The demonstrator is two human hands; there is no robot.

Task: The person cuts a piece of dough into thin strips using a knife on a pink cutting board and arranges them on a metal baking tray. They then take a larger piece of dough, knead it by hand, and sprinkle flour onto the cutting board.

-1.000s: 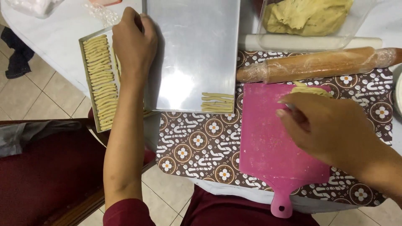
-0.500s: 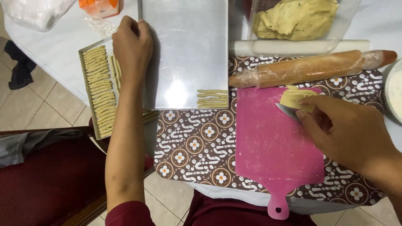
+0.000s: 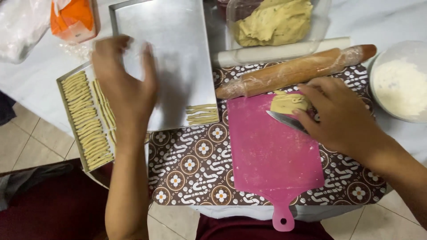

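Patterned mat (image 3: 191,164): right hand (image 3: 338,120) grips knife (image 3: 284,121) at board (image 3: 271,160) edge; left hand (image 3: 122,86) spread over tray (image 3: 178,40).

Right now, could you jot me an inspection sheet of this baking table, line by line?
Surface: patterned brown cloth over a white table, partly covered.
Job's things: pink cutting board with a dough piece on a knife blade; large metal tray holding a few dough strips; smaller tray full of strips.
Clutter: wrapped rolling pin, tub of dough, bowl of flour, orange packet, clear plastic bag.
Hands: left hand blurred over the large tray's edge; right hand grips the knife.
Cables: nothing seen.
Surroundings: tiled floor, dark red clothing below.
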